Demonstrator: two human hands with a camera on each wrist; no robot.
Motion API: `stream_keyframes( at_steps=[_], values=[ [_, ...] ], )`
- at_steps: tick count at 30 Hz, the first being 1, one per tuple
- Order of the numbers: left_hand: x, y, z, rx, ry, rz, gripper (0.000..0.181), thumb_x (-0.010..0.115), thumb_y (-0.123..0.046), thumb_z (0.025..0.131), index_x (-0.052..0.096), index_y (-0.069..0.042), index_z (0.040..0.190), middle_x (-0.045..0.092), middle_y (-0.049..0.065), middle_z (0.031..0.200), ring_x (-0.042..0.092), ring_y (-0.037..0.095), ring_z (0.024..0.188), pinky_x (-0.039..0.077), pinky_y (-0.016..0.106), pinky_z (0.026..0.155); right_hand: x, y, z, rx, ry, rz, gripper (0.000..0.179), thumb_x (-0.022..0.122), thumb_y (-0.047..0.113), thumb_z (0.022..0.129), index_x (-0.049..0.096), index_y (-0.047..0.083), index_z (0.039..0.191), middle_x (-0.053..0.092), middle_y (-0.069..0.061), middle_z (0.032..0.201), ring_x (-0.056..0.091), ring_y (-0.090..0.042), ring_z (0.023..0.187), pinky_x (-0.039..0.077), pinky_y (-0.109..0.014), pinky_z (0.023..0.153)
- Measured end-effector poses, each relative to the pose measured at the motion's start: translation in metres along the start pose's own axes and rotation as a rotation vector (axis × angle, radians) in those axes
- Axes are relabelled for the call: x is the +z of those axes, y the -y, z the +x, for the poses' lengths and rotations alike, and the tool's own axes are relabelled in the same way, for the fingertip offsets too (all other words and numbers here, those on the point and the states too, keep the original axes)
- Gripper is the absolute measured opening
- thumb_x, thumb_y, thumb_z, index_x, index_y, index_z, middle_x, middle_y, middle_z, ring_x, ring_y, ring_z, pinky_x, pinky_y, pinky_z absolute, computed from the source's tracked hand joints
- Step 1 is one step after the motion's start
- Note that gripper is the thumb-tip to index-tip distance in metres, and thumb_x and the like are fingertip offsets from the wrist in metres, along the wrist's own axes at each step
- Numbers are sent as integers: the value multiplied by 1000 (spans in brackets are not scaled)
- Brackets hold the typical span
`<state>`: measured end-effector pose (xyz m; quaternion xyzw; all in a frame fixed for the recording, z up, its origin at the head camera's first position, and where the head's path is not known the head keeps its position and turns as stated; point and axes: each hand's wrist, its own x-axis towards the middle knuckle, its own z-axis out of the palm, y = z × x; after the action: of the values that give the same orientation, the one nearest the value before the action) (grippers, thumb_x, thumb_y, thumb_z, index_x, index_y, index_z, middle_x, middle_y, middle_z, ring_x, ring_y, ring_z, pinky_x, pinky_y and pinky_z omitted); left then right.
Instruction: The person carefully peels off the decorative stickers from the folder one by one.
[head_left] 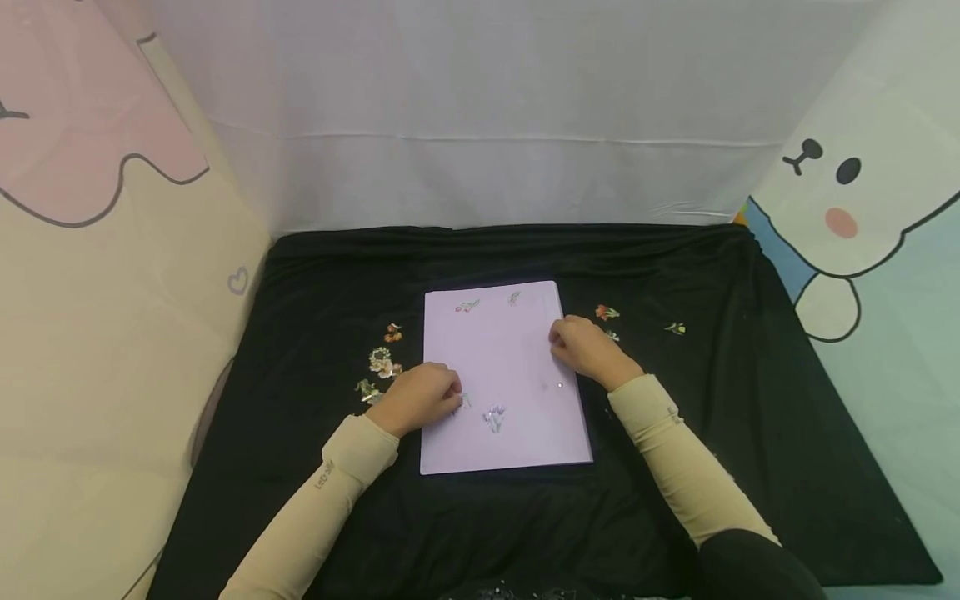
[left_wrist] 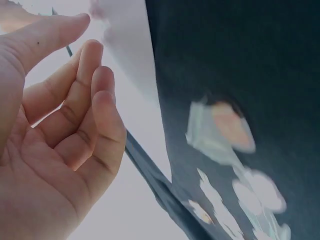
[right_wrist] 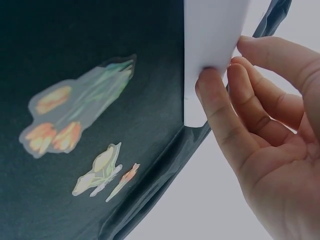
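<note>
A pale lilac rectangular board or folder (head_left: 510, 350) lies on black cloth in the head view. Flower stickers show on it: two near its top edge, a bluish-purple one (head_left: 494, 418) low down and a faint one beside the left fingertips. Over the lower left part is my left hand (head_left: 420, 398), its fingers loosely bent and the thumb apart, with nothing visible between them in the left wrist view. At the right edge, my right hand (head_left: 592, 350) touches the board with bent fingers; one fingertip (right_wrist: 210, 77) rests on its surface. No sticker shows between those fingers.
Left of the board lie several flower stickers (head_left: 381, 363). To its right are an orange tulip sticker (head_left: 606, 312) and a yellow one (head_left: 676, 328). Black cloth (head_left: 705, 467) covers the table. Clear shiny bits (head_left: 495, 593) show at the bottom edge.
</note>
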<state>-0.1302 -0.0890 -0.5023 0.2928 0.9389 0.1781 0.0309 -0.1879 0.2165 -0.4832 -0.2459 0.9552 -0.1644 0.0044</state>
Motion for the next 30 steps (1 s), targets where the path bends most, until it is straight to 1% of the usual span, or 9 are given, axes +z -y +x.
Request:
stream_keyframes(
  at_steps=[4, 8, 11, 14, 16, 18, 25, 28, 30],
  values=[
    [6, -6, 1, 99, -56, 80, 4, 71, -13, 88, 75, -11, 88, 64, -1, 78, 58, 14, 69, 51, 30, 63, 0, 1, 0, -18, -9, -8, 7, 67, 0, 86, 69, -3, 91, 66, -15, 86, 64, -28, 82, 54, -40, 73],
    [10, -8, 3, 179, -109, 129, 7, 72, -11, 88, 74, -14, 83, 65, -1, 76, 57, 15, 67, 50, 30, 61, 1, 1, 0, -2, -2, -17, 7, 68, 1, 86, 69, -2, 92, 66, -14, 87, 63, -28, 82, 54, -40, 74],
    [12, -9, 4, 200, -122, 158, 12, 71, -10, 88, 74, -16, 78, 63, -3, 72, 55, 14, 64, 48, 29, 58, 1, 1, 1, 12, 6, -21, 7, 68, 2, 87, 69, -2, 93, 65, -14, 87, 63, -27, 82, 54, -41, 74],
    [12, -10, 5, 198, -104, 192, 15, 70, -9, 89, 75, -16, 77, 63, -4, 70, 54, 13, 63, 47, 28, 58, 1, 2, 1, 17, 12, -18, 7, 68, 2, 87, 69, -2, 93, 65, -14, 87, 62, -27, 82, 54, -41, 74],
    [10, -10, 6, 191, -73, 197, 15, 69, -9, 90, 76, -16, 78, 64, -3, 71, 55, 13, 63, 48, 28, 58, 0, 2, 1, 17, 18, -15, 8, 67, 2, 88, 69, -3, 94, 65, -14, 88, 62, -27, 82, 54, -41, 74],
    [8, -10, 9, 170, -16, 167, 12, 69, -10, 90, 75, -14, 80, 64, -2, 73, 56, 14, 65, 49, 29, 60, -1, 3, 1, 17, 22, -12, 8, 67, 2, 88, 69, -3, 94, 66, -15, 88, 63, -28, 83, 54, -41, 75],
    [0, 1, 30, 11, 295, -80, 7, 71, -13, 89, 68, -15, 82, 59, -8, 71, 54, 10, 65, 47, 26, 61, -1, 1, 1, 21, 25, -13, 7, 68, 1, 87, 69, -3, 93, 66, -14, 87, 62, -27, 82, 53, -41, 74],
    [-3, 4, 36, 15, 357, -127, 10, 70, -13, 87, 67, -16, 78, 59, -9, 68, 55, 10, 62, 47, 27, 59, -1, 1, 1, 9, 23, -12, 6, 68, 1, 87, 69, -3, 92, 66, -14, 86, 62, -27, 82, 54, -40, 74],
    [-3, 5, 39, 44, 364, -121, 12, 69, -12, 86, 66, -17, 75, 58, -9, 66, 54, 10, 61, 46, 27, 58, -2, 1, 2, 2, 18, -12, 6, 68, 1, 87, 69, -3, 92, 66, -14, 86, 62, -27, 81, 54, -40, 73]
  ],
)
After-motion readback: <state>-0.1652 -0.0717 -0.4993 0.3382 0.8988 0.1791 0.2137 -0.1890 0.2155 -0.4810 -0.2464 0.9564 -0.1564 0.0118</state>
